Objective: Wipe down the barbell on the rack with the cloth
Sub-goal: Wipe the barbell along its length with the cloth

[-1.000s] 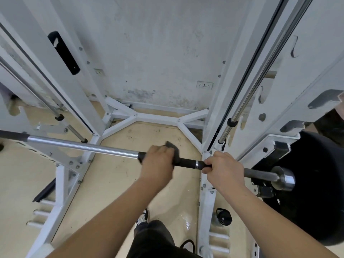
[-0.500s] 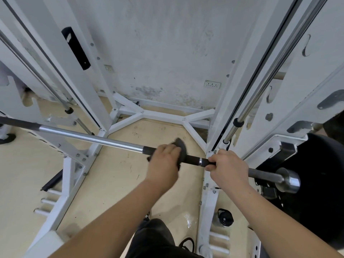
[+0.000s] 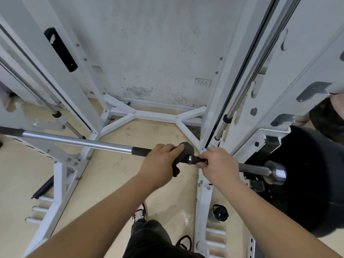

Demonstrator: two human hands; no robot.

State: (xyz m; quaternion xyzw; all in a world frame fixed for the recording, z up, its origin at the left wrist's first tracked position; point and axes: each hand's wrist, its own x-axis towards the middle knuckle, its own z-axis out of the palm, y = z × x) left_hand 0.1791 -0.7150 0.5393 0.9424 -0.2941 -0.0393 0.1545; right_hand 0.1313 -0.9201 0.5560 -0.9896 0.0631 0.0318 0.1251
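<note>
The white rack (image 3: 61, 175) stands around me on the tan floor (image 3: 119, 175), its uprights rising on both sides and its base brace crossing in front of the stained wall (image 3: 149, 53). At my right a black plate (image 3: 309, 183) hangs on the bar's end, just past the right upright. The bar (image 3: 74, 141) runs across the rack from far left to right, bright steel on the left, then a dark grip section in the middle where my hands are. My left hand (image 3: 160, 162) is clenched over the bar with the cloth (image 3: 188, 149) wrapped between my palm and the dark grip; the dark cloth bulges out above my fingers (image 3: 175, 148) and a corner hangs below my thumb. My right hand (image 3: 219, 164) is just beside it, closed bare around the bar near a small chrome ring, with the bar's rough sleeve and knob end sticking out beyond my wrist toward the plate. Down by the right rack foot stands a bottle (image 3: 218, 215) with a black lid, and my shoe (image 3: 139, 214) shows on the floor between my arms.
</note>
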